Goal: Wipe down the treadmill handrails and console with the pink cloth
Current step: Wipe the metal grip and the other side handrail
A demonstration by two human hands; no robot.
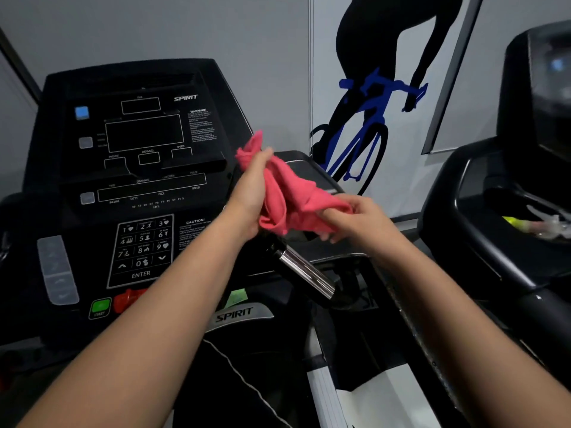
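The left hand [251, 193] is closed round the bunched pink cloth [287, 200], whose other end is pinched by the right hand [355, 217], above the chrome handrail grip [304, 271]. The console [136, 168] is partly covered by the left forearm [185, 288]. A second treadmill [494, 217] is seen rightward.

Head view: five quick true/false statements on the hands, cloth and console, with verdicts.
1. The left hand and right hand both grip the pink cloth. True.
2. The cloth lies spread flat on the keypad. False: it is bunched between the hands, to the right of the keypad.
3. The console screens are dark. True.
4. The wall graphic shows a runner. False: it shows a cyclist on a blue bike.
5. A chrome grip shows below the hands. True.
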